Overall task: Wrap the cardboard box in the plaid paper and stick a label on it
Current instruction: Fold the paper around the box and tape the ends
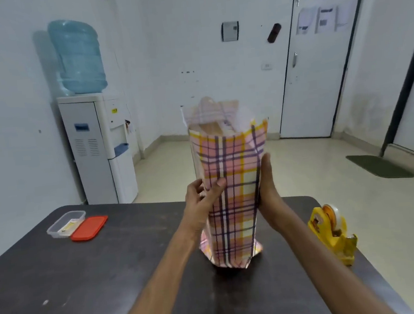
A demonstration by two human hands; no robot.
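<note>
A tall brown cardboard box (210, 127) stands on end near the middle of the dark worktop (111, 280), sheathed in pink, yellow and purple plaid paper (230, 169). The paper rises past the box's top and is open there, so bare cardboard shows inside; at the bottom it flares out onto the worktop. The left grip (202, 197) clasps the wrapped box's left edge, thumb across the front face and fingers curled round the side. The right grip (268, 186) is released, its straight fingers pressed flat against the right side. A yellow tape dispenser (332, 233) sits at the worktop's right edge. On the far left, a clear plastic container (65, 223) touches its red lid (89, 228), which lies beside it.
</note>
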